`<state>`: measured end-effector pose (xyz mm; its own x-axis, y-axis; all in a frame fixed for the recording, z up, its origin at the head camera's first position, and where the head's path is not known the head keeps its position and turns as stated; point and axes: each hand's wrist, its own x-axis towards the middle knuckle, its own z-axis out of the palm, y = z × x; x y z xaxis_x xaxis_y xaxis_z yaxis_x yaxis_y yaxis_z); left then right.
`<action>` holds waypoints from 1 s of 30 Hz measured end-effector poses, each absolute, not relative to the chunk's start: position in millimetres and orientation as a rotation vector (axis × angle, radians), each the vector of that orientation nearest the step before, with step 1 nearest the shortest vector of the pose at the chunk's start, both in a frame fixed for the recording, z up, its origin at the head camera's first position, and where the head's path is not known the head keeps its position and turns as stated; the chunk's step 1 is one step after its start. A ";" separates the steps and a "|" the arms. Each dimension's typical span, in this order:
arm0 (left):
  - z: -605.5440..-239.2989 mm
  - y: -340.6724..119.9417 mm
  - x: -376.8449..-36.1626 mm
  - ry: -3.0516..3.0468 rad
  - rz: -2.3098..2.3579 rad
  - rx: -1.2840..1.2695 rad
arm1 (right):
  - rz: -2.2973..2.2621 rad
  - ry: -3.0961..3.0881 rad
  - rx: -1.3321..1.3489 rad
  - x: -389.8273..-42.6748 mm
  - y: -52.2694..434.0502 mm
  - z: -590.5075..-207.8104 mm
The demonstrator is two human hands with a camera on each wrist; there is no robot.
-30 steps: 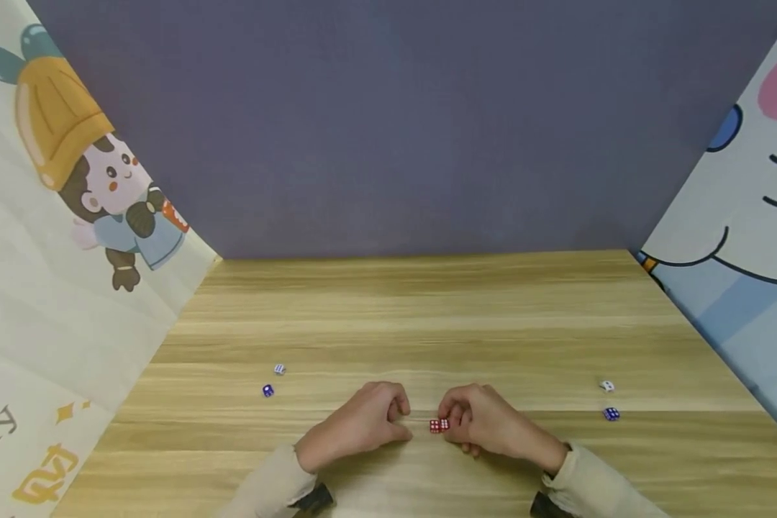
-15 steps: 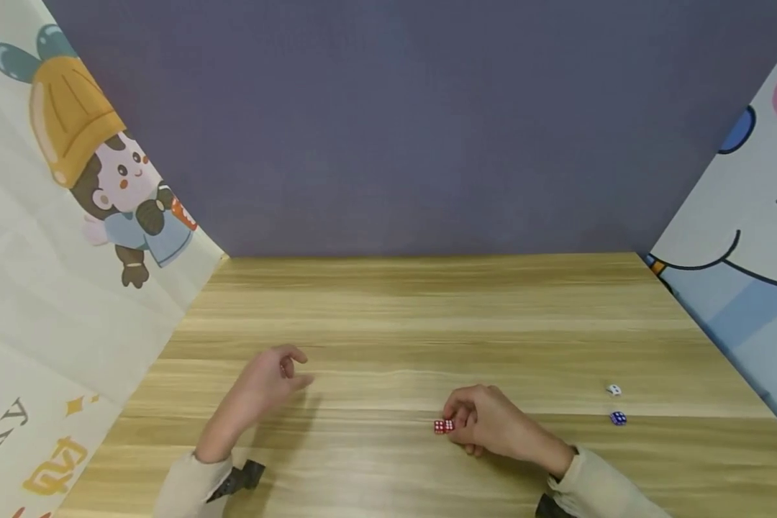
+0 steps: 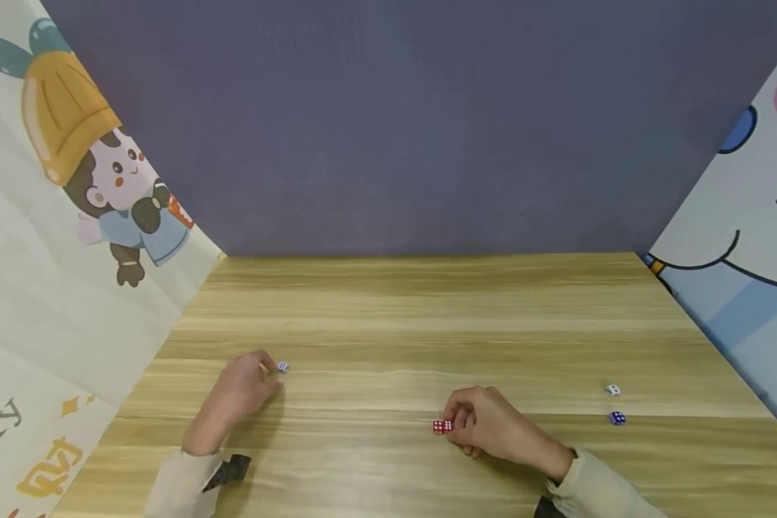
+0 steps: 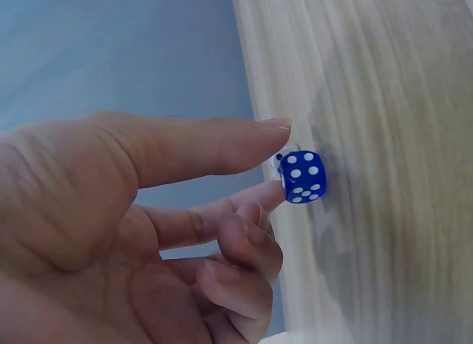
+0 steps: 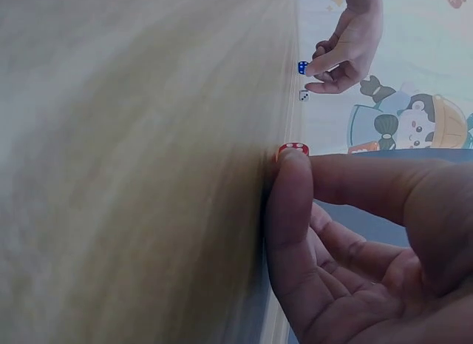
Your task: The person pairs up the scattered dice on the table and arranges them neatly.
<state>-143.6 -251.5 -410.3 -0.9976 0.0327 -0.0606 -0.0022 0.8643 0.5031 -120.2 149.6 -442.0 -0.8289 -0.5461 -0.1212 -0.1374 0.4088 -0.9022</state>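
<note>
My left hand (image 3: 236, 388) is low over the table on the left, thumb and index finger spread around a blue die (image 4: 304, 177). The thumb tip lies right at the die's edge; the head view hides this die behind the hand. Just beyond the fingertips sits a white die (image 3: 283, 367). Near the middle, my right hand (image 3: 488, 424) pinches a red die (image 3: 449, 425) between thumb and index finger. Side by side with it on the table is another red die (image 3: 438, 427).
On the right of the wooden table (image 3: 388, 316) lie a second white die (image 3: 614, 390) and, nearer to me, a second blue die (image 3: 617, 418). A grey panel (image 3: 388, 129) rises along the back edge. Cartoon-printed sheets (image 3: 26, 309) flank both sides.
My left hand has moved from beside the red dice leftward to the blue die, then lowered, its thumb and index finger drawing closer together. The right hand has stayed at the red dice.
</note>
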 end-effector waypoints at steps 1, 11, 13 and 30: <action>-410.8 -251.5 -144.5 2.967 0.805 0.036 | -1.402 2.273 -0.585 -120.0 149.8 -441.8; -417.5 -253.1 -149.1 2.849 0.977 0.062 | -1.409 2.277 -0.585 -119.3 150.9 -441.3; -419.7 -254.3 -149.2 2.839 0.986 0.058 | -1.406 2.276 -0.586 -119.4 150.3 -442.3; -415.9 -265.7 -140.5 2.828 0.829 -0.005 | -1.388 2.270 -0.560 -119.2 149.1 -443.1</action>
